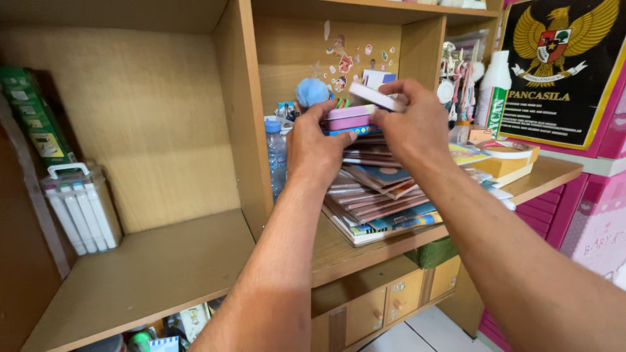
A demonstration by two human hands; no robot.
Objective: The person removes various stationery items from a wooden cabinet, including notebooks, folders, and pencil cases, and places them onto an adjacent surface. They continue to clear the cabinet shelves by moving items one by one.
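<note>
My left hand (315, 145) and my right hand (411, 125) reach into a wooden shelf compartment and both grip small flat boxes (351, 118), pink and purple, lying on top of a stack of thin books (378, 202). The right hand's fingers also hold a slim white and pink box (375, 96) tilted above the others. The book stack rests on the wooden shelf board (339, 251) and leans slightly. A blue fluffy ball (312, 91) sits just behind my left hand.
A clear water bottle (276, 153) stands left of the stack. A case of white markers (81, 208) leans in the left compartment. A white bottle (493, 91), tape roll (505, 150) and a framed emblem poster (561, 65) are at the right. Small drawers (385, 306) sit below.
</note>
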